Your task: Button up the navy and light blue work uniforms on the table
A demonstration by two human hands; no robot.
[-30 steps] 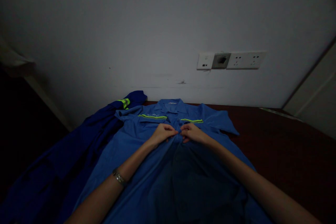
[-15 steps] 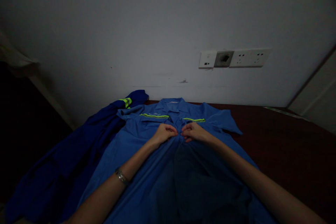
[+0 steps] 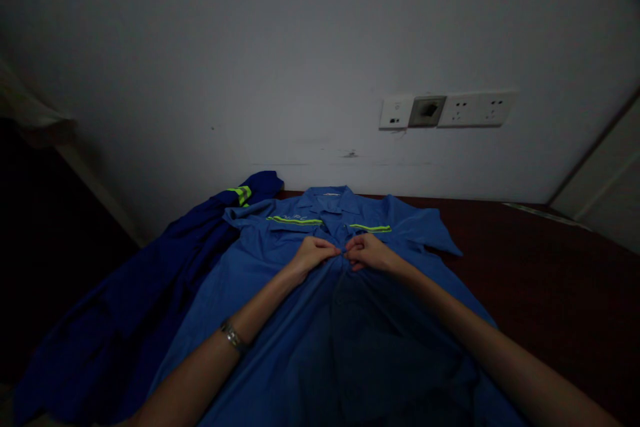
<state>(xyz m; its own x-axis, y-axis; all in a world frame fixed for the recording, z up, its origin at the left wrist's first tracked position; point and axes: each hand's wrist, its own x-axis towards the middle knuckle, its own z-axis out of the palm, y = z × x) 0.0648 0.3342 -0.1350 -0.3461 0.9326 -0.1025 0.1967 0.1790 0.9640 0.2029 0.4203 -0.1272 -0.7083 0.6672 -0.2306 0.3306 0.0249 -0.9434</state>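
A light blue short-sleeved work shirt (image 3: 260, 267) lies spread out with its collar toward the wall. Yellow-green reflective strips cross its chest. My left hand (image 3: 316, 253) pinches the cloth at the front opening, below the chest strips. Close beside it, my right hand (image 3: 367, 251) pinches the other edge of the same opening. The fingertips of both hands nearly meet there. Whatever small fastening lies between them is too small to make out. A metal watch or bracelet (image 3: 233, 335) circles my left wrist.
A darker blue garment (image 3: 135, 300) with a reflective band lies along the shirt's left side. Beneath them is a dark reddish-brown tabletop (image 3: 520, 267). The pale wall (image 3: 250, 67) behind carries a row of sockets (image 3: 450, 111).
My left fingertips have shifted very slightly right, toward my right hand. Both hands stay on the front opening, and the shirt lies as before.
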